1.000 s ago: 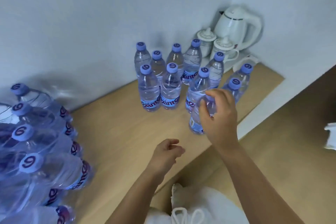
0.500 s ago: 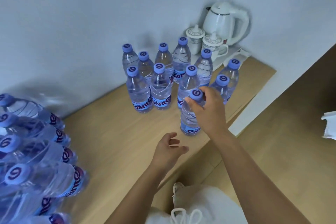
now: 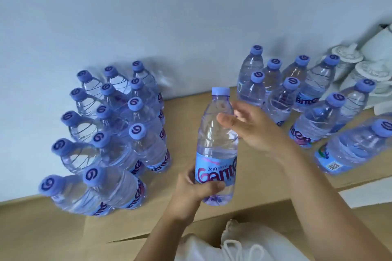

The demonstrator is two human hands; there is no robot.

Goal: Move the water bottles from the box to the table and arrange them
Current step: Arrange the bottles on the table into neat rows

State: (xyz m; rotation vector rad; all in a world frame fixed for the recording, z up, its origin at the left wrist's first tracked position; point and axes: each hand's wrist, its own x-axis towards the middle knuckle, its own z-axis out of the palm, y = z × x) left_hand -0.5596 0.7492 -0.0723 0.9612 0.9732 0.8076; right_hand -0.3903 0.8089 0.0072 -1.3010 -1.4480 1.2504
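A clear water bottle [image 3: 216, 140] with a blue cap and blue label is upright above the wooden table [image 3: 186, 108], in the middle of the view. My left hand [image 3: 195, 188] grips it low down, around the label. My right hand [image 3: 252, 127] is at its upper part, thumb on the shoulder and fingers spread loosely behind it. To the left stands a tight pack of bottles [image 3: 110, 133], several rows deep. On the right, arranged bottles [image 3: 305, 99] stand in rows on the table. No box shows.
A white kettle [image 3: 379, 42] and two white lidded cups [image 3: 358, 65] sit at the far right by the wall. The table's front edge [image 3: 265, 201] runs below the held bottle. White clothing with a drawstring [image 3: 239, 246] fills the bottom.
The view swung left. My right hand left the bottle it set down on the right. My left hand, empty before, now holds a bottle up in the middle, and my right hand has come to it.
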